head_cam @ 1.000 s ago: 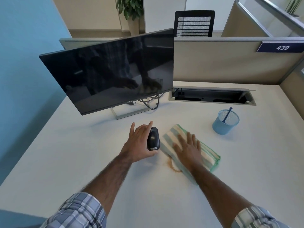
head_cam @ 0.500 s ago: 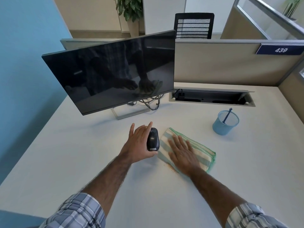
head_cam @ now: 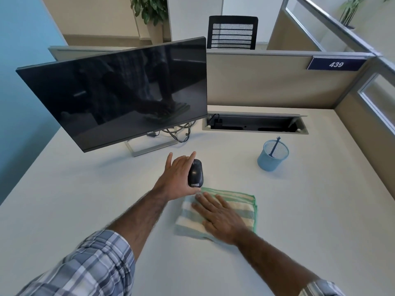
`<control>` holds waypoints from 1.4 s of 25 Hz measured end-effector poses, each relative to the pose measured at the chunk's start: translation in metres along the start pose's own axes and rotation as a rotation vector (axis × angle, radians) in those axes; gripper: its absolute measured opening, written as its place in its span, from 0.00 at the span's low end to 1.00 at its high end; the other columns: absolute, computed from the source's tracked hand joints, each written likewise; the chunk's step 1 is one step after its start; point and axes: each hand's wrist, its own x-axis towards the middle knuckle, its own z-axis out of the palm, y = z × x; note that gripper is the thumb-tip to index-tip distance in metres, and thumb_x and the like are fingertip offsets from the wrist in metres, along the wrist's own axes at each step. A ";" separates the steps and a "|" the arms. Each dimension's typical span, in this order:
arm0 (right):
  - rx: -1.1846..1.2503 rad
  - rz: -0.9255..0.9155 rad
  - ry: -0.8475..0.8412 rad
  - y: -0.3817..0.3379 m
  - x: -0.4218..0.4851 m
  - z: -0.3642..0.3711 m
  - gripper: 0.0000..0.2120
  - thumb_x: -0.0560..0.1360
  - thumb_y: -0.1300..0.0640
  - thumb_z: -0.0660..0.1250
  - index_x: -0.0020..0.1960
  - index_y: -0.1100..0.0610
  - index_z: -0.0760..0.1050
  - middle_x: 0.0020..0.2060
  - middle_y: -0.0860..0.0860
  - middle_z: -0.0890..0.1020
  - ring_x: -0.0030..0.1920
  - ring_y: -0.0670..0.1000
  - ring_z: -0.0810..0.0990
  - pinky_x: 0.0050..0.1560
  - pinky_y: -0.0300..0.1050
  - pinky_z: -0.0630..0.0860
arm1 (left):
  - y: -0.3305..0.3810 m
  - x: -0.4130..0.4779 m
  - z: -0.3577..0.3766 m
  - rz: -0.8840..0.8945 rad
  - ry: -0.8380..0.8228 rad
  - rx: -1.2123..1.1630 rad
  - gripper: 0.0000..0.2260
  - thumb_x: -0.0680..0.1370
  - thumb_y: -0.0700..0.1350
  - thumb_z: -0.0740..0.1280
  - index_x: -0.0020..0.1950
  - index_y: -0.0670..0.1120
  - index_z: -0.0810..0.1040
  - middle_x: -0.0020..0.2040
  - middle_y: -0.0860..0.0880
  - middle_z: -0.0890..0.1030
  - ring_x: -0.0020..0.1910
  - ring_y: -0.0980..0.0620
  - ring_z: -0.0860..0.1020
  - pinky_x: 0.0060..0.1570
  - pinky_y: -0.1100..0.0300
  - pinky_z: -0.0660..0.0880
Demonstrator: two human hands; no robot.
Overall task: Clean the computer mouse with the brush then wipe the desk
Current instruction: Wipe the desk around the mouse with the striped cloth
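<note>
Your left hand [head_cam: 178,177] gripped the black oval computer mouse [head_cam: 195,174] from its left side, thumb and fingers curled round it, near the middle of the white surface [head_cam: 85,199] and just in front of the black flat monitor [head_cam: 119,92] on its silver stand. Whether the mouse rested on the surface or was lifted off it could not be told. Your right hand [head_cam: 220,216] lay flat, fingers straight, pressing on the folded striped cloth with a green edge [head_cam: 241,201]. The cloth's near-left corner sat just beside the mouse and your left wrist. Well off to the right stood a blue mesh cup [head_cam: 271,161] with a slim dark-blue stick [head_cam: 275,146] leaning inside it.
</note>
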 end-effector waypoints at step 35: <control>0.106 0.001 0.213 -0.008 -0.045 -0.003 0.25 0.79 0.53 0.57 0.75 0.51 0.68 0.77 0.52 0.68 0.80 0.55 0.59 0.81 0.55 0.45 | 0.056 -0.051 0.088 0.186 0.319 -0.115 0.23 0.79 0.42 0.57 0.75 0.42 0.72 0.74 0.44 0.73 0.76 0.44 0.68 0.78 0.41 0.57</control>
